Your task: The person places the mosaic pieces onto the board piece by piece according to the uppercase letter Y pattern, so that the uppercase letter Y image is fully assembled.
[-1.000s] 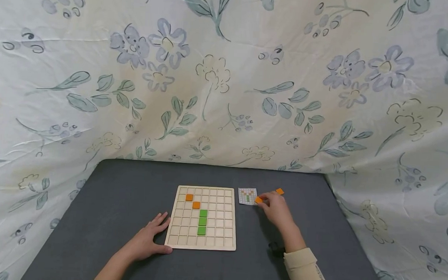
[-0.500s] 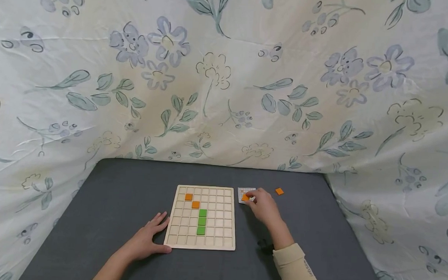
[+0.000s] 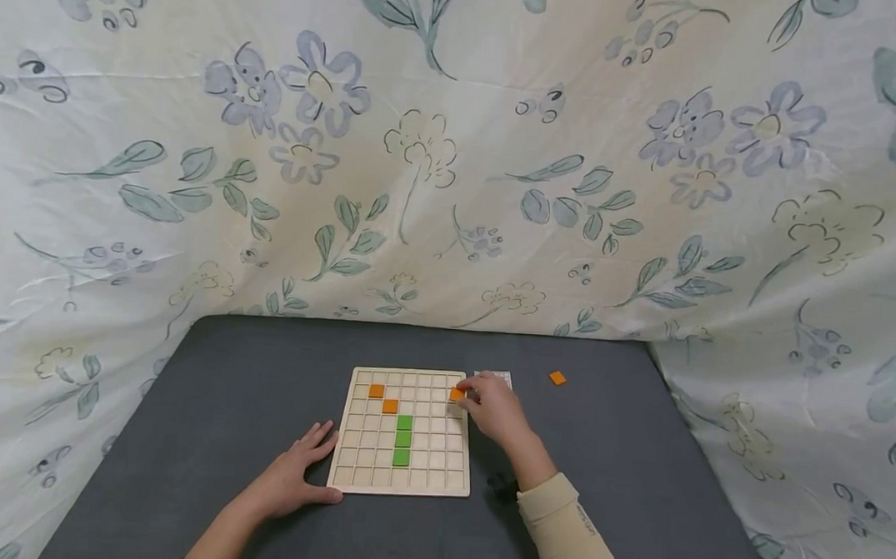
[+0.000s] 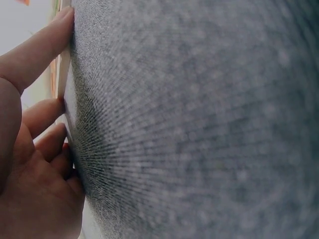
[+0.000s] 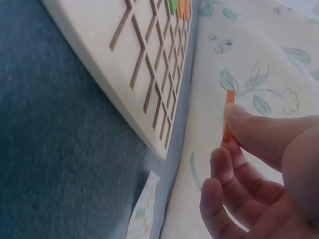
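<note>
A wooden grid board (image 3: 429, 475) lies on the dark table. In its cells sit a column of several green tiles (image 3: 403, 439) and two orange tiles (image 3: 390, 406) stepping up to the left. My right hand (image 3: 497, 407) pinches another orange tile (image 5: 229, 115) between thumb and fingers, held above the board's upper right cells. My left hand (image 3: 295, 477) rests at the board's lower left, with thumb and fingers spread against its edge. In the left wrist view those fingers (image 4: 45, 42) touch the board's side.
A small printed pattern card (image 5: 143, 214) lies just right of the board, partly hidden by my right hand in the head view. Farther right is a loose orange tile (image 3: 558, 378). A flowered cloth (image 3: 452, 188) hangs behind the table (image 3: 264, 371).
My right hand has carried the pinched orange tile leftward, from beside the card, across it, to over the board's right side. The left hand has stayed at the board's edge.
</note>
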`<control>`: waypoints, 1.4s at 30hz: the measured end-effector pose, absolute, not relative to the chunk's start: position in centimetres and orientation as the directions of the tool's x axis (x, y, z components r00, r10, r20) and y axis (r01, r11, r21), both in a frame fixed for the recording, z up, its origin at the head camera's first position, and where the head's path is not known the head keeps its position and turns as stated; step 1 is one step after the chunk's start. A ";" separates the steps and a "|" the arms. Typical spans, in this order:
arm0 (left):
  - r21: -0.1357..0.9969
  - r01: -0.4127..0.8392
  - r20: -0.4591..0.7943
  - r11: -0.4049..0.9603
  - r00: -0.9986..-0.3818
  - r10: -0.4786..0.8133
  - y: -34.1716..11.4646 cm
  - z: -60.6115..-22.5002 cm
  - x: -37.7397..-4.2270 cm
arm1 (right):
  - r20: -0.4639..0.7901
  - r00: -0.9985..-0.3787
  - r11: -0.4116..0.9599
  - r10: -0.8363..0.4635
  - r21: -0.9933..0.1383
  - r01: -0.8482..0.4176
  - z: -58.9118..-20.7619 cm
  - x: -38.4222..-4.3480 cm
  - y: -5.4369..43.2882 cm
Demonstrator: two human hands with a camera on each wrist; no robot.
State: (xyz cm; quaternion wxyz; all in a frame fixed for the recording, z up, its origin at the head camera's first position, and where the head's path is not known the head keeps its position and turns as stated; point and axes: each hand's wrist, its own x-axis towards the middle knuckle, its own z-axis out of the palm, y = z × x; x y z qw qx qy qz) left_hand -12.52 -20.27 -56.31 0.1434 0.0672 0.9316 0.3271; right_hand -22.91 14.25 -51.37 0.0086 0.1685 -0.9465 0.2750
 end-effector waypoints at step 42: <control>0.626 0.031 -0.217 0.780 -0.953 0.212 -20.2 -56.5 -12.0 | -0.031 -0.897 0.811 -0.442 -0.442 -0.384 -54.2 -24.3 8.6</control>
